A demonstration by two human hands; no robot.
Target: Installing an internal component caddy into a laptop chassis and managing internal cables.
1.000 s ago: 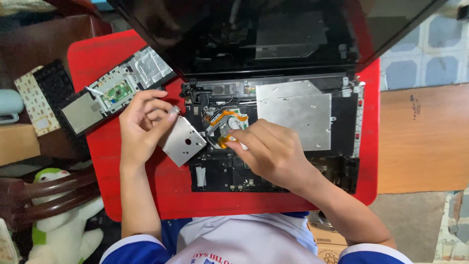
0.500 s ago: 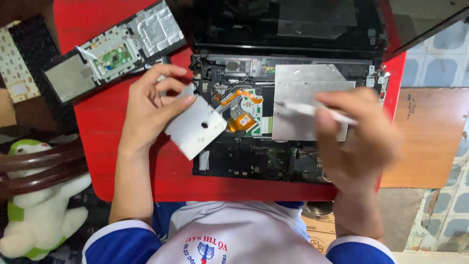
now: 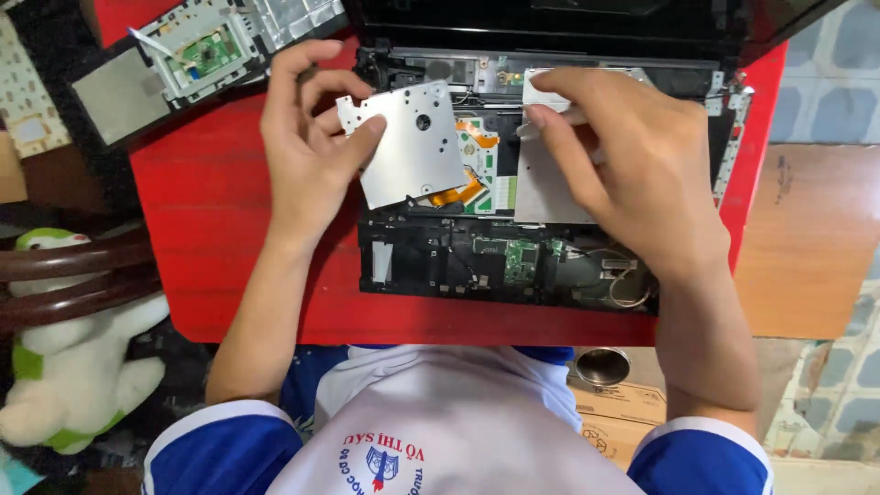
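While left hand (image 3: pixel 307 151) fingers grip metal plate (image 3: pixel 408 147) | right hand (image 3: pixel 632 156) fingers pinch—seemingly—thin tool (image 3: pixel 550 124) | laptop base (image 3: pixel 513 261) open

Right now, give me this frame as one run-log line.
left hand: holds grey metal plate lifted over opened laptop base | right hand: fingers on silver drive | surface: red table

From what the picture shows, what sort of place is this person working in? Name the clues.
Probably a home or small informal repair corner, not a workshop. An opened laptop lies on a red table, beside a soft toy, a wooden chair and tiled floor.
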